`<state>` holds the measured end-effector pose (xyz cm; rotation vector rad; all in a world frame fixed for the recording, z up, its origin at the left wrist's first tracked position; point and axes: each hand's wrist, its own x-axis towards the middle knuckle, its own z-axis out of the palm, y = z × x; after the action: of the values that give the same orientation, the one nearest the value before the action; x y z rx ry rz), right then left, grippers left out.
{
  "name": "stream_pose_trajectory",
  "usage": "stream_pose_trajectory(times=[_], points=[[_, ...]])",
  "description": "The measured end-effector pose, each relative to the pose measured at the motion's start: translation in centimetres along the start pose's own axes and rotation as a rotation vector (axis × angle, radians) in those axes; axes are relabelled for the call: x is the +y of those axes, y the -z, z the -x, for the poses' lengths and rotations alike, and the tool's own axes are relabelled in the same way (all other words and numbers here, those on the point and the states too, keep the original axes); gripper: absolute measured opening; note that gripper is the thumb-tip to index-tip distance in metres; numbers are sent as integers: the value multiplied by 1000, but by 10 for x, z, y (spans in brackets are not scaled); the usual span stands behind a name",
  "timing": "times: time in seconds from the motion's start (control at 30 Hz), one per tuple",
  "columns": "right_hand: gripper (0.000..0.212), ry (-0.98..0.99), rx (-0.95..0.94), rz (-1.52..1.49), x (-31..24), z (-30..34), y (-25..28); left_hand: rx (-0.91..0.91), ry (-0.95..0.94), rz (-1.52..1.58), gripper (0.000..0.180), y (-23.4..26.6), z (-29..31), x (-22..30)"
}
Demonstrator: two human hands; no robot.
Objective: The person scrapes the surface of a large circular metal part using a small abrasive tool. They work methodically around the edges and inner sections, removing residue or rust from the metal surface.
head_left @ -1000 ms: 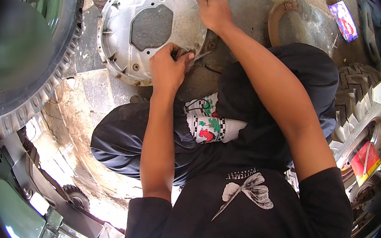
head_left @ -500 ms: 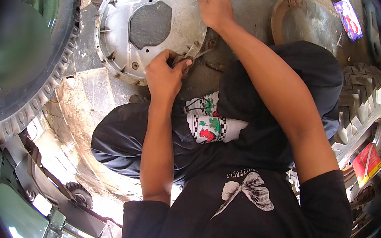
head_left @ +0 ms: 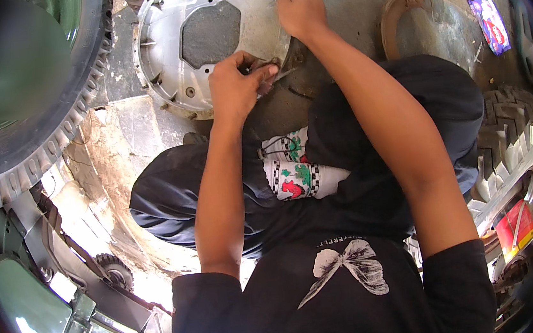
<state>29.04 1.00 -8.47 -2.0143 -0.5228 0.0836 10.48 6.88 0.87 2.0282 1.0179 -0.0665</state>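
A round, cast-metal bell housing (head_left: pixel 161 67), with a large opening in its middle and bolt holes about it, lies on the floor in front of me. My right hand (head_left: pixel 301 10) grips its right rim, the fingers partly out of sight over the edge. At the near right rim my left hand (head_left: pixel 236 86) pinches a small, dark brown piece (head_left: pixel 264 88) like a rag or scrap of sandpaper; its exact kind is hard to make out. The piece is against the rim, mostly covered by my fingers.
A big tyre (head_left: pixel 33 147) stands at the left, and another treaded tyre (head_left: pixel 507 137) is at the right. Beyond my right knee lie a curved rusty metal band (head_left: pixel 389 29) and a purple packet (head_left: pixel 490 25). A red and yellow box (head_left: pixel 515 230) sits at the lower right.
My left hand has moved slightly right and away from me along the rim, with the brown piece in it. My right hand keeps its hold on the housing.
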Motion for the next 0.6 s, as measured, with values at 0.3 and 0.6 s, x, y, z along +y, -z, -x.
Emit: stream_pose_trajectory(times=[0.3, 0.6], points=[[48, -82, -20, 34, 8, 3, -10, -28, -19, 50, 36, 1, -11, -12], [35, -19, -1, -20, -1, 2, -2, -64, 115, 122, 35, 10, 3, -14]])
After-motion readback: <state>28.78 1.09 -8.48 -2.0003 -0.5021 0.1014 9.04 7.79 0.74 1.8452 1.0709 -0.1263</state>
